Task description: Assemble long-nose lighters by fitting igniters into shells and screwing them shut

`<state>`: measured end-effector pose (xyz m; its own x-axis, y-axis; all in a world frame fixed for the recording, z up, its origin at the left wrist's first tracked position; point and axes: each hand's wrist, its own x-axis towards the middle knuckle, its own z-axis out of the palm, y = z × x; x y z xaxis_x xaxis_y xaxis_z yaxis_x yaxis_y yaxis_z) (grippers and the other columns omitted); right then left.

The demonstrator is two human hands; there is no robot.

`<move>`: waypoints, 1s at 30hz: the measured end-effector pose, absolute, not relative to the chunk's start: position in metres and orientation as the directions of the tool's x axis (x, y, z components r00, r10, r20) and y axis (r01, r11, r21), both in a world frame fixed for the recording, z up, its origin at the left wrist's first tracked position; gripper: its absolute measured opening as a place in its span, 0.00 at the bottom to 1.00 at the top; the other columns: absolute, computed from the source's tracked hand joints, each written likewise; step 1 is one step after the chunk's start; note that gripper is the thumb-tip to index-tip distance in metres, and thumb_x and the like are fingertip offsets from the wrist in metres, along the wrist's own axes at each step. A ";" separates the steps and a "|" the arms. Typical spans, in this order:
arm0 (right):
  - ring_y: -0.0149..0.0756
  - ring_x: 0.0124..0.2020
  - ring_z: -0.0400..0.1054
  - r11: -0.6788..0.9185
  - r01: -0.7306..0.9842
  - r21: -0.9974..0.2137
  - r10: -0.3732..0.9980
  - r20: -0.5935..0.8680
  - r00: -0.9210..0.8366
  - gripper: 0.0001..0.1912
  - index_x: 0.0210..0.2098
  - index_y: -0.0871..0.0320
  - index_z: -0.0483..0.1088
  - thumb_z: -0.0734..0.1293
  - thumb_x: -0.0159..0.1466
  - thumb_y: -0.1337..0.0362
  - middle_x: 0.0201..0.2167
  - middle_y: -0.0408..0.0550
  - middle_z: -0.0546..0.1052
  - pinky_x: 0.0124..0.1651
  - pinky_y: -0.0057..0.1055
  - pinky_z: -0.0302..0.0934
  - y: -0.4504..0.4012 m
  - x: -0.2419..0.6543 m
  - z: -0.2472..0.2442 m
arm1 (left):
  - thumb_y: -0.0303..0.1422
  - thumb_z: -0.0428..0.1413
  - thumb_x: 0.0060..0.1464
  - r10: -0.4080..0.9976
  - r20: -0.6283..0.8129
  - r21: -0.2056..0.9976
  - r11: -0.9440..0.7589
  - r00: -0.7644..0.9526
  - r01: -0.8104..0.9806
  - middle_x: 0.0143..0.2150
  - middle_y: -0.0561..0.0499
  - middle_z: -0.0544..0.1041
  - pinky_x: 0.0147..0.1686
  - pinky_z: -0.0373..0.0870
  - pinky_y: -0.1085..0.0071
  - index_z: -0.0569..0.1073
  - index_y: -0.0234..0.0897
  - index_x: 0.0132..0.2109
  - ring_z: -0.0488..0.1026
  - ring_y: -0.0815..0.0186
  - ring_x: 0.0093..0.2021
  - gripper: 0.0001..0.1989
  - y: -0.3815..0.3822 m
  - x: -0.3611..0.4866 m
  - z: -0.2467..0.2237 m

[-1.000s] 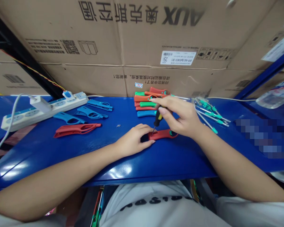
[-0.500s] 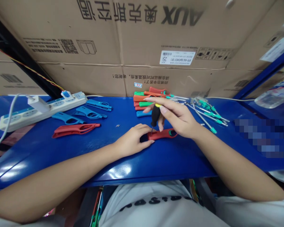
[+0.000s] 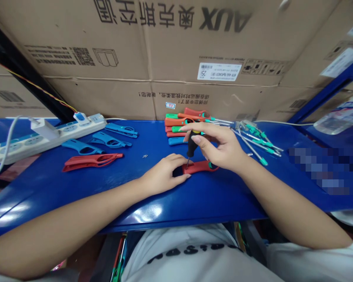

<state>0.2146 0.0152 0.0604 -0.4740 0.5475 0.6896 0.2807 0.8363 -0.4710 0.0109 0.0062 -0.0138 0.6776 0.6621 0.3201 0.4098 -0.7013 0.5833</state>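
Observation:
A red lighter body [image 3: 197,167] with a green part lies flat on the blue table [image 3: 211,196]. My left hand [image 3: 165,174] grips its left end between thumb and fingers. Above it, my right hand [image 3: 220,147] holds a black screwdriver [image 3: 191,145] nearly upright, its fingers round the yellow-topped handle. The screwdriver tip touches down at the left end of the red body. A few tiny screws [image 3: 145,156] lie left of my left hand.
Blue casings [image 3: 111,140] and a red casing [image 3: 92,161] lie on the left, near a white power strip [image 3: 50,137]. Several coloured lighters [image 3: 172,129] and metal rods with green ends [image 3: 260,141] are at the back. A cardboard box [image 3: 176,47] stands behind.
The fingers of my right hand have shifted around the screwdriver's handle. My left hand keeps its grip on the red body. The whole view has moved very slightly.

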 end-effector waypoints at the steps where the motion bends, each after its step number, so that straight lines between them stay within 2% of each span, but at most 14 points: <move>1: 0.32 0.33 0.76 0.845 0.308 -0.438 0.535 0.710 -0.458 0.11 0.50 0.55 0.75 0.64 0.70 0.64 0.43 0.47 0.82 0.41 0.33 0.72 0.016 0.215 0.060 | 0.32 0.61 0.60 0.664 0.319 0.582 -0.700 0.676 0.414 0.50 0.45 0.79 0.54 0.71 0.61 0.74 0.36 0.55 0.75 0.58 0.51 0.16 0.007 0.011 -0.015; 3: 0.33 0.34 0.76 0.868 0.360 -0.343 0.483 0.751 -0.450 0.09 0.46 0.55 0.76 0.70 0.67 0.63 0.43 0.47 0.82 0.42 0.33 0.71 0.017 0.217 0.060 | 0.32 0.61 0.60 0.669 0.320 0.579 -0.699 0.671 0.420 0.50 0.44 0.78 0.54 0.71 0.60 0.74 0.36 0.55 0.75 0.57 0.51 0.16 0.007 0.010 -0.016; 5: 0.36 0.39 0.77 0.881 0.380 -0.281 0.447 0.757 -0.477 0.11 0.48 0.55 0.76 0.70 0.67 0.62 0.44 0.49 0.82 0.47 0.35 0.70 0.017 0.218 0.060 | 0.32 0.61 0.60 0.669 0.322 0.581 -0.698 0.669 0.418 0.50 0.44 0.78 0.54 0.71 0.59 0.74 0.36 0.55 0.75 0.57 0.50 0.16 0.008 0.010 -0.017; 7: 0.35 0.42 0.76 0.879 0.346 -0.327 0.468 0.732 -0.496 0.15 0.55 0.55 0.73 0.63 0.71 0.62 0.48 0.50 0.81 0.50 0.35 0.70 0.015 0.217 0.060 | 0.32 0.61 0.60 0.667 0.320 0.582 -0.699 0.673 0.415 0.49 0.44 0.78 0.54 0.71 0.59 0.74 0.37 0.55 0.76 0.58 0.50 0.17 0.008 0.011 -0.017; 9: 0.32 0.40 0.76 0.848 0.271 -0.455 0.527 0.676 -0.516 0.19 0.60 0.54 0.69 0.56 0.74 0.64 0.48 0.50 0.80 0.46 0.33 0.71 0.013 0.215 0.059 | 0.32 0.61 0.60 0.669 0.313 0.579 -0.697 0.674 0.423 0.48 0.45 0.78 0.52 0.72 0.60 0.74 0.38 0.56 0.76 0.58 0.49 0.17 0.007 0.011 -0.016; 12: 0.30 0.33 0.75 0.821 0.229 -0.523 0.558 0.649 -0.517 0.15 0.56 0.55 0.72 0.60 0.73 0.62 0.43 0.47 0.81 0.38 0.29 0.70 0.013 0.214 0.058 | 0.33 0.61 0.60 0.671 0.312 0.575 -0.697 0.673 0.429 0.47 0.45 0.78 0.51 0.72 0.60 0.75 0.37 0.54 0.76 0.58 0.47 0.16 0.007 0.011 -0.016; 15: 0.34 0.32 0.75 0.898 0.324 -0.299 0.428 0.766 -0.480 0.12 0.46 0.56 0.76 0.72 0.64 0.58 0.39 0.48 0.82 0.38 0.31 0.71 0.015 0.217 0.055 | 0.32 0.61 0.60 0.661 0.320 0.580 -0.703 0.679 0.411 0.49 0.45 0.78 0.54 0.71 0.58 0.75 0.37 0.52 0.75 0.57 0.50 0.14 0.008 0.011 -0.018; 17: 0.37 0.37 0.76 0.925 0.358 -0.129 0.306 0.811 -0.498 0.14 0.46 0.56 0.76 0.73 0.63 0.58 0.39 0.49 0.82 0.42 0.33 0.71 0.016 0.219 0.054 | 0.32 0.61 0.60 0.662 0.323 0.584 -0.702 0.676 0.409 0.49 0.45 0.78 0.54 0.71 0.59 0.75 0.37 0.51 0.75 0.57 0.50 0.13 0.008 0.011 -0.018; 18: 0.38 0.40 0.77 0.932 0.350 -0.099 0.278 0.815 -0.508 0.13 0.48 0.57 0.75 0.70 0.66 0.59 0.41 0.51 0.82 0.44 0.34 0.71 0.016 0.219 0.054 | 0.32 0.61 0.60 0.665 0.323 0.584 -0.700 0.673 0.411 0.48 0.45 0.78 0.54 0.71 0.59 0.75 0.37 0.52 0.76 0.58 0.49 0.13 0.007 0.011 -0.017; 21: 0.37 0.46 0.77 0.926 0.277 -0.255 0.365 0.790 -0.492 0.16 0.56 0.59 0.72 0.58 0.73 0.66 0.45 0.53 0.82 0.49 0.35 0.71 0.015 0.217 0.055 | 0.32 0.61 0.60 0.667 0.313 0.582 -0.697 0.676 0.419 0.48 0.46 0.78 0.53 0.71 0.61 0.74 0.37 0.55 0.76 0.59 0.49 0.16 0.006 0.011 -0.014; 23: 0.35 0.43 0.78 0.898 0.248 -0.364 0.440 0.760 -0.478 0.16 0.54 0.57 0.72 0.57 0.73 0.67 0.42 0.51 0.82 0.47 0.34 0.71 0.014 0.214 0.056 | 0.32 0.61 0.60 0.670 0.306 0.578 -0.695 0.676 0.427 0.48 0.46 0.78 0.53 0.71 0.61 0.74 0.38 0.56 0.76 0.59 0.49 0.17 0.006 0.011 -0.013; 24: 0.35 0.40 0.78 0.897 0.258 -0.358 0.440 0.764 -0.472 0.14 0.52 0.56 0.74 0.59 0.73 0.66 0.40 0.49 0.82 0.45 0.34 0.72 0.014 0.213 0.056 | 0.32 0.61 0.60 0.671 0.305 0.577 -0.695 0.676 0.429 0.48 0.46 0.78 0.53 0.71 0.61 0.74 0.38 0.56 0.76 0.59 0.49 0.17 0.006 0.011 -0.014; 27: 0.35 0.35 0.77 0.922 0.355 -0.155 0.315 0.835 -0.451 0.07 0.44 0.56 0.76 0.68 0.68 0.63 0.36 0.48 0.82 0.41 0.33 0.71 0.015 0.214 0.055 | 0.32 0.61 0.59 0.669 0.319 0.579 -0.698 0.671 0.421 0.49 0.45 0.78 0.54 0.71 0.60 0.74 0.36 0.55 0.75 0.58 0.50 0.17 0.007 0.011 -0.015; 30: 0.36 0.37 0.77 0.912 0.409 -0.036 0.259 0.824 -0.505 0.11 0.46 0.56 0.76 0.69 0.67 0.59 0.38 0.49 0.83 0.40 0.32 0.71 0.015 0.218 0.055 | 0.32 0.61 0.60 0.657 0.335 0.576 -0.710 0.675 0.406 0.49 0.44 0.78 0.55 0.71 0.59 0.75 0.36 0.53 0.75 0.57 0.50 0.15 0.007 0.011 -0.016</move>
<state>0.2179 0.0153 0.0552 -0.5047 0.2590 0.8235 0.4086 0.9120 -0.0365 0.0111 0.0068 -0.0155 0.6747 0.6575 0.3355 0.4056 -0.7100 0.5756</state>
